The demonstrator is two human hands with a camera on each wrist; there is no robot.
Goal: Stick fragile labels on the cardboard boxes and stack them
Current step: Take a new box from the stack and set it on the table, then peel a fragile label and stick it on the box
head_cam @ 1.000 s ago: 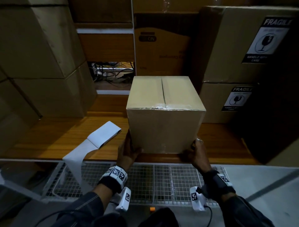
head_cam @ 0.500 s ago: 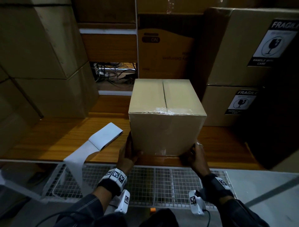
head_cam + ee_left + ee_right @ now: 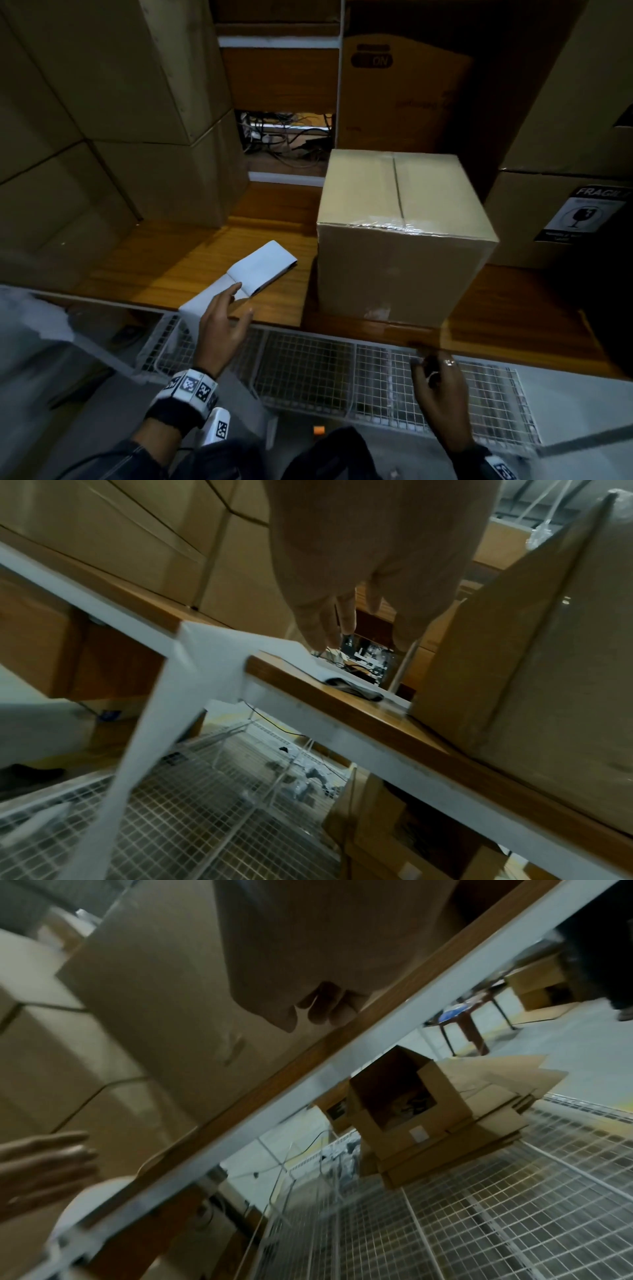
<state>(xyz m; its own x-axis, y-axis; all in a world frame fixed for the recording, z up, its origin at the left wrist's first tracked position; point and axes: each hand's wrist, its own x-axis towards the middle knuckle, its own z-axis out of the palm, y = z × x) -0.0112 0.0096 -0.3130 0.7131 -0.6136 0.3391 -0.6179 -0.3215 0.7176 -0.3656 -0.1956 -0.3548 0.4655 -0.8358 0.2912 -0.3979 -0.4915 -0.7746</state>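
Observation:
A taped plain cardboard box [image 3: 404,240] [image 3: 534,669] [image 3: 154,988] stands on the wooden table [image 3: 164,263], close to its front edge, with no label on the faces I see. Left of it lies a folded white label strip [image 3: 263,267] [image 3: 212,653], one end hanging over the table edge. My left hand [image 3: 241,301] [image 3: 366,639] hovers open over that strip, fingers spread; whether it touches is unclear. My right hand [image 3: 431,370] [image 3: 325,1010] is off the box, just below the table edge, fingers loosely curled and holding nothing.
Plain boxes [image 3: 102,102] are stacked at the left. Boxes with a black and white fragile label [image 3: 582,216] are stacked at the right. A wire mesh rack [image 3: 308,377] runs under the table front. Cables [image 3: 284,130] lie in a gap at the back.
Both hands have let go of the box's lower corners. The left hand moved left to the label strip; the right hand drew back below the table edge. The box stayed put.

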